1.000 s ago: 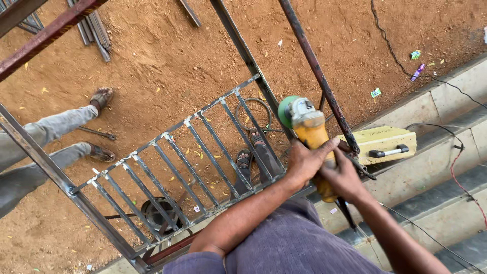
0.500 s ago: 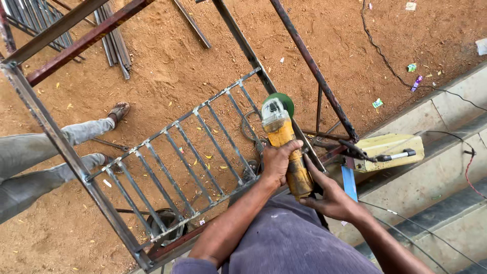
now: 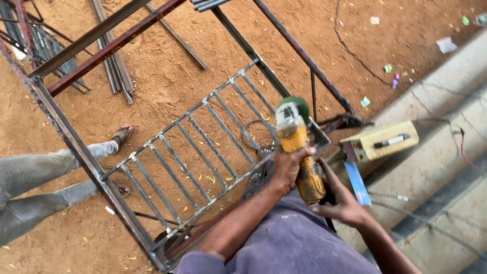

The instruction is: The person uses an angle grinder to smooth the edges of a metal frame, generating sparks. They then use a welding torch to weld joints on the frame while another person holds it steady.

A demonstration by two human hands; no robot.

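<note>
1. Containers: yellow box-shaped machine [image 3: 380, 141] with a black top handle, resting on the concrete ledge [image 3: 446, 122]; its contents cannot be seen.
2. Surface: reddish-brown dirt ground [image 3: 167, 81], scattered litter scraps, a dark cable trailing across it. Loose steel bars [image 3: 114, 61] lie at upper left. Outdoor setting.
3. A rusty steel frame [image 3: 76, 147] carries a grey barred grille panel [image 3: 198, 152], slanted across the view.
4. Another person's legs [image 3: 45, 177] in grey trousers and sandals stand at the left, beside the frame.
5. Angle grinder [image 3: 297, 147]: yellow body, dusty, green guard at the head; held above the grille's right edge.
6. Left hand [image 3: 289, 167] wrapped tight around the grinder body.
7. Right hand [image 3: 342, 200] at the grinder's rear end, fingers partly spread, touching it.
</note>
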